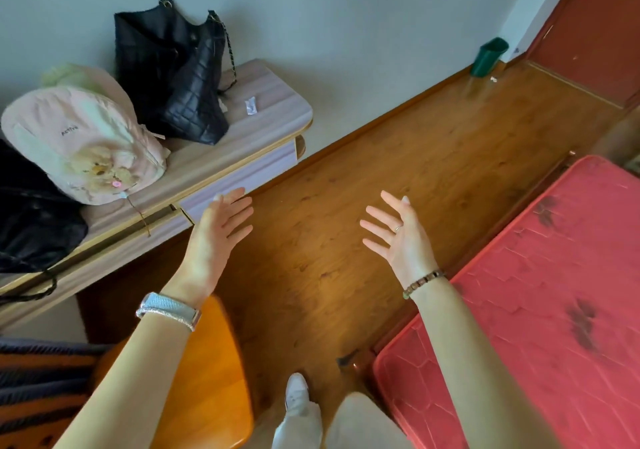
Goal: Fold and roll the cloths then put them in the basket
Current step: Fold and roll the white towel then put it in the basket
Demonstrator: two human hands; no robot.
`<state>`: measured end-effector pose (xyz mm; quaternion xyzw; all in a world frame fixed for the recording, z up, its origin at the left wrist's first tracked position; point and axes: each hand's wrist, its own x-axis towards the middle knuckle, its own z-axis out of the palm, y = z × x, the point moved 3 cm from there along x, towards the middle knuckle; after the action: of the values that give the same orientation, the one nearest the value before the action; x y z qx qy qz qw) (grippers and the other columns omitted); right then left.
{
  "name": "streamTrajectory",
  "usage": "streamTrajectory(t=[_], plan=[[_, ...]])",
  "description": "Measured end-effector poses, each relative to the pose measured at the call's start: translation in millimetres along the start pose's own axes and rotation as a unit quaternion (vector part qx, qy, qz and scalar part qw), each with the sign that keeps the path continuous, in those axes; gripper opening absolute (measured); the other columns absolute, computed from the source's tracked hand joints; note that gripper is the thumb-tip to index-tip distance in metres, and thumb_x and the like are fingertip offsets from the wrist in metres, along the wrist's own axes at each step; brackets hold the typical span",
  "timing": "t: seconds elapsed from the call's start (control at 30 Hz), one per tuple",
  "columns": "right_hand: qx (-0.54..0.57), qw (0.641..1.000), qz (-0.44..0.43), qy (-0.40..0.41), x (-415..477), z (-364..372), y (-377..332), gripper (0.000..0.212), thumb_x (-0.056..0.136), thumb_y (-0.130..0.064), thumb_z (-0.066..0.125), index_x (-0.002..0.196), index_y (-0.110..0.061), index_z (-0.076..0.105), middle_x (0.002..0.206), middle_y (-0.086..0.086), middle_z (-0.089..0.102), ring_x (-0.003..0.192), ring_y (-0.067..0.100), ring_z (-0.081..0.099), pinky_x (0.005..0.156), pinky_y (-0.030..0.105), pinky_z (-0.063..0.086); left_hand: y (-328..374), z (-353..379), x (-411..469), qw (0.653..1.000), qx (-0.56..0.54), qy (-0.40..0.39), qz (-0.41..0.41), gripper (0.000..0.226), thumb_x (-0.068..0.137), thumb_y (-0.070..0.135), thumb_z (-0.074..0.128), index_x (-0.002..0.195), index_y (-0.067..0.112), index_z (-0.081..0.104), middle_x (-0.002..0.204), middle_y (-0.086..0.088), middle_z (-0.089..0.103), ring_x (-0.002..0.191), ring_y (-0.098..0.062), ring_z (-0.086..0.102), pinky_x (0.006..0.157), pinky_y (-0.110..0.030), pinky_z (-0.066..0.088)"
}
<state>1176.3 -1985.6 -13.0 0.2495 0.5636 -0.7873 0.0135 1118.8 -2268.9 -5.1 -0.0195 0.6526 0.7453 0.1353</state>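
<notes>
I have both hands out in the air over the wooden floor (pixel 381 143), and neither holds anything. My left hand (pixel 216 237) has its fingers (pixel 239 213) straight and a little apart. My right hand (pixel 401 237) shows its palm, fingers (pixel 374 220) spread wide, with a ring (pixel 398 228) on one of them. Just past the left fingertips is the pale drawer front (pixel 242 175) of a desk (pixel 270 109). Further beyond them and to their left, a pink backpack (pixel 83 143) and a black quilted bag (pixel 173 78) sit on the desk top, the bag leaning on the wall. Well beyond the right fingertips a green bin (pixel 488 57) stands against the wall. To the right of those fingers lies a red mattress (pixel 536 292). Back from the left fingers, past a silver watch (pixel 169 310) on the wrist, I see an orange wooden seat (pixel 207 379) and some striped fabric (pixel 34 379); whether that is one of the cloths I cannot tell, nor where the basket is. A bead bracelet (pixel 420 282) circles the right wrist
</notes>
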Motion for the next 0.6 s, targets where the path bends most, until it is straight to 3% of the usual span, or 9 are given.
streamTrajectory(t=[0.27, 0.37, 0.5, 0.6], plan=[[0.021, 0.999, 0.012, 0.042, 51.2, 8.7, -10.9, 0.041, 0.102, -0.051, 0.03, 0.134, -0.034, 0.051, 0.136, 0.006, 0.059, 0.119, 0.024, 0.061, 0.105, 0.052, 0.045, 8.5, 12.1, 83.1, 0.998, 0.018, -0.054, -0.008, 0.055, 0.101, 0.053, 0.031, 0.144, 0.022, 0.047, 0.143, -0.001, 0.053, 0.13, -0.015, 0.053, 0.114, -0.045, 0.037], [0.026, 0.998, 0.008, 0.064, 76.8, -2.4, -20.9, 0.047, 0.102, -0.049, 0.033, 0.143, -0.029, 0.044, 0.135, 0.005, 0.059, 0.119, 0.025, 0.061, 0.103, 0.051, 0.046, 3.8, 34.5, 117.8, 0.997, 0.024, -0.073, -0.027, 0.06, 0.095, 0.057, 0.035, 0.142, 0.023, 0.048, 0.143, 0.0, 0.054, 0.13, -0.015, 0.054, 0.113, -0.044, 0.039], [0.055, 0.993, 0.004, 0.101, 114.2, -27.6, -36.4, 0.05, 0.101, -0.047, 0.037, 0.148, -0.028, 0.038, 0.133, 0.006, 0.06, 0.118, 0.025, 0.062, 0.101, 0.05, 0.048, -0.8, 75.4, 171.4, 0.993, 0.041, -0.104, -0.05, 0.048, 0.103, 0.053, 0.03, 0.137, 0.027, 0.051, 0.141, 0.001, 0.055, 0.129, -0.015, 0.054, 0.115, -0.047, 0.037], [0.096, 0.987, 0.001, 0.128, 144.3, -49.6, -55.0, 0.051, 0.101, -0.048, 0.036, 0.148, -0.027, 0.038, 0.133, 0.007, 0.06, 0.117, 0.025, 0.062, 0.098, 0.048, 0.05, 6.4, 114.5, 213.5, 0.99, 0.036, -0.128, -0.056, 0.049, 0.097, 0.058, 0.036, 0.131, 0.029, 0.054, 0.14, 0.001, 0.056, 0.129, -0.016, 0.054, 0.113, -0.045, 0.039]])
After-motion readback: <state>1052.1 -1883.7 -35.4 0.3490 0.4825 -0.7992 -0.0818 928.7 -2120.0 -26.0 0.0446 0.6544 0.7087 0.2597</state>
